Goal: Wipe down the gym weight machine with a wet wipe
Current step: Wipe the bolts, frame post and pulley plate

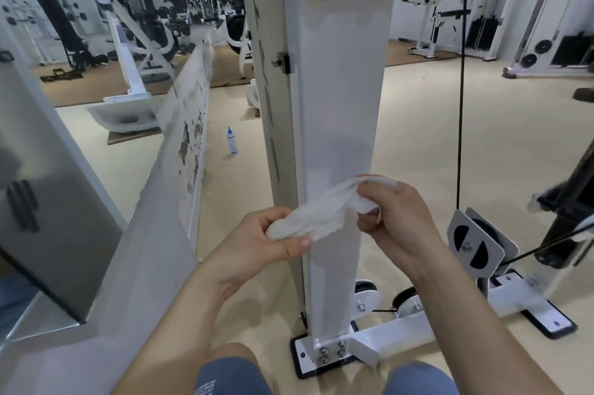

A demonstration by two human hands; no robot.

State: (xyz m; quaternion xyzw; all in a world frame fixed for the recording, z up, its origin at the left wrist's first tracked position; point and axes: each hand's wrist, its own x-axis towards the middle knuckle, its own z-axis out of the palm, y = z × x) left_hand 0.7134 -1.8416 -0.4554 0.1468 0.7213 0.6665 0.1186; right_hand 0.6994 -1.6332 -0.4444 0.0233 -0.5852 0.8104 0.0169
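Weight machine post (344, 89) shows damp-looking streaks up top, so prob. partly wiped; lower post & base (401, 330) seemingly left; left hand (266, 243) & right hand (395, 218) hold wet wipe (324, 211) bunched between them in front of post; fingers (369, 229) pinching each end.

Crumpled white wipe (316, 218) by machine post (344, 89)

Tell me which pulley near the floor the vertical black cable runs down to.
The large pulley in the white bracket at right; the cable drops into its top. The two smaller wheels sit lower, beside the post.
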